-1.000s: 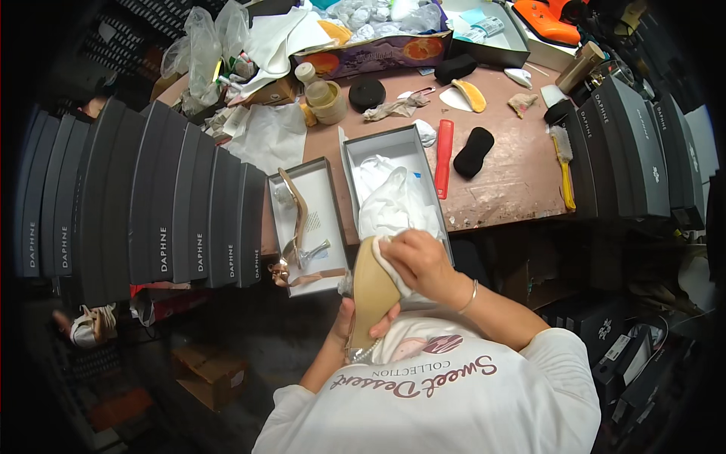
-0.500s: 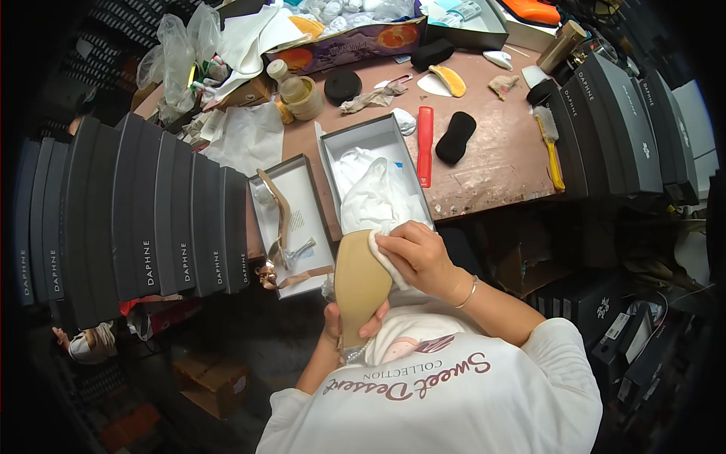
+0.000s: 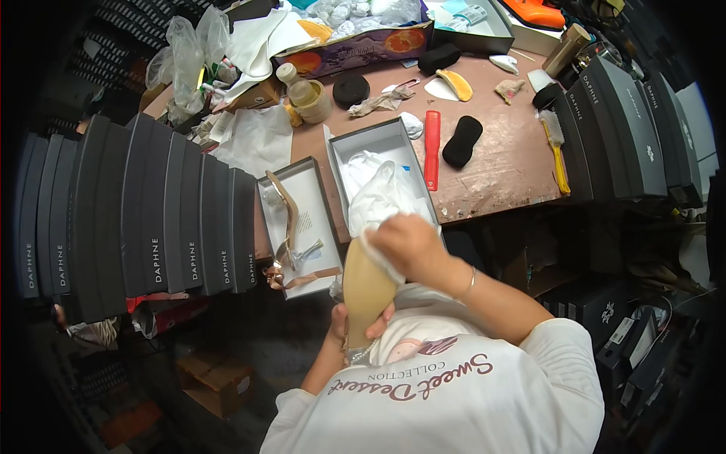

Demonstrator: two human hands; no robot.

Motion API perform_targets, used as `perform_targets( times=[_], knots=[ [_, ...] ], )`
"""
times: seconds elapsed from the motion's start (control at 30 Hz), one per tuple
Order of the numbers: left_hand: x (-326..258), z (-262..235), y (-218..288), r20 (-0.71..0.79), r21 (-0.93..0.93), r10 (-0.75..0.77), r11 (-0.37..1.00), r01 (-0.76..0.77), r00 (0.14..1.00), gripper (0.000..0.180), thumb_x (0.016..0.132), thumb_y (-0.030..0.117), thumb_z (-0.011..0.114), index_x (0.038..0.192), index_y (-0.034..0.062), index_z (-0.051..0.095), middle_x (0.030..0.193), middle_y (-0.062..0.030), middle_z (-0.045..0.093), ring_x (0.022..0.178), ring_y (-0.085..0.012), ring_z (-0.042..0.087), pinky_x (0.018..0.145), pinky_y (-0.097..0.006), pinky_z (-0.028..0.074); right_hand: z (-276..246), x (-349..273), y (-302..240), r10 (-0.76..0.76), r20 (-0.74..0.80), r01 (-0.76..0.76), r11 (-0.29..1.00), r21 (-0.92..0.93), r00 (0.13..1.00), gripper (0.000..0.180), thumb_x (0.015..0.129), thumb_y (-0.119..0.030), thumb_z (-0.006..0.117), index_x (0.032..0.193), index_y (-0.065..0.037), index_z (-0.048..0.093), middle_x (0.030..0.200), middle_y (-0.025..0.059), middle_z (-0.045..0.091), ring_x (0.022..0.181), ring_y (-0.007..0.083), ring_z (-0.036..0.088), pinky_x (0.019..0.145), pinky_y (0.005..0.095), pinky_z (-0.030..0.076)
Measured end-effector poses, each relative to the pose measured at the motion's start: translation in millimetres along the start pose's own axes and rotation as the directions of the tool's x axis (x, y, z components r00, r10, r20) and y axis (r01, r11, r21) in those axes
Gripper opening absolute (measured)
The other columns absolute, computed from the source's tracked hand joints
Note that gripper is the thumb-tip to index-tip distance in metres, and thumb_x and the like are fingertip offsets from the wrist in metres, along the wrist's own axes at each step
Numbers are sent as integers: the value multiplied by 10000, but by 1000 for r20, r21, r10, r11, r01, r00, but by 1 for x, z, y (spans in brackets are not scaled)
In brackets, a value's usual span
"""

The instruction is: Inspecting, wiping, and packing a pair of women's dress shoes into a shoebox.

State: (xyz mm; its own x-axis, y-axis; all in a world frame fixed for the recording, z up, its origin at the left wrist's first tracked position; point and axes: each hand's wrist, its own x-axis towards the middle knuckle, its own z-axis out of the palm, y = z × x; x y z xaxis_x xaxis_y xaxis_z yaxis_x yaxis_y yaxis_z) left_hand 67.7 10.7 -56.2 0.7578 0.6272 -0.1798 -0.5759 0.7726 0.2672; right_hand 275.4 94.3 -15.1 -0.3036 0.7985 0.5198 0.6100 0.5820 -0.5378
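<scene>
My left hand (image 3: 338, 327) is wrapped round the narrow part of a shoe (image 3: 364, 287), whose tan sole faces up. Clear parts and a beaded strap show by that hand; the upper is mostly hidden underneath. In my right hand (image 3: 412, 248), slightly blurred, a folded white cloth (image 3: 390, 269) is bunched against the toe edge of the sole. Just beyond lies an open grey shoebox (image 3: 344, 145) with crumpled white tissue paper (image 3: 386, 185) inside. A second shoe (image 3: 290, 216), with a rose-gold strap, rests on its side in the box lid (image 3: 311, 181) to the left.
Dark shoeboxes stand in rows at left (image 3: 140, 212) and right (image 3: 620, 129). On the table are a red bar-shaped tool (image 3: 432, 151), a black sponge-like pad (image 3: 462, 141), a yellow-handled brush (image 3: 558, 155), and a pump bottle (image 3: 302, 91). A patterned carton (image 3: 359, 51) stands behind.
My right hand has shifted slightly with the cloth along the toe edge of the sole. My left hand keeps its hold on the shoe. The whole view has shifted a little.
</scene>
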Motion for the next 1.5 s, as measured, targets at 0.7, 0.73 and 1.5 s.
perform_targets(
  times=[0.7,0.73,1.5],
  knots=[
    [10,-3,9,29,57,59,997,-61,998,997,716,723,670,1252,-82,423,953,-162,524,551,-90,506,484,-203,417,-11,-58,12,477,581,-161,-665,729,659,207,975,-126,515,1141,-34,598,890,64,587,682,141,472,568,266,398],
    [10,-3,9,25,57,55,997,-56,998,997,718,724,667,1254,-80,422,948,-157,527,551,-90,504,485,-202,413,-16,-54,7,505,562,-227,-578,784,655,201,973,-115,519,1138,-32,600,883,61,589,687,139,489,576,268,414],
    [3,5,4,-82,36,8,999,-5,997,945,697,632,752,1307,-10,423,1004,-174,565,580,-122,503,491,-234,419,-11,4,-42,-92,43,84,982,170,995,270,753,-134,626,1016,-83,656,765,76,564,681,270,614,569,371,502]
  ],
)
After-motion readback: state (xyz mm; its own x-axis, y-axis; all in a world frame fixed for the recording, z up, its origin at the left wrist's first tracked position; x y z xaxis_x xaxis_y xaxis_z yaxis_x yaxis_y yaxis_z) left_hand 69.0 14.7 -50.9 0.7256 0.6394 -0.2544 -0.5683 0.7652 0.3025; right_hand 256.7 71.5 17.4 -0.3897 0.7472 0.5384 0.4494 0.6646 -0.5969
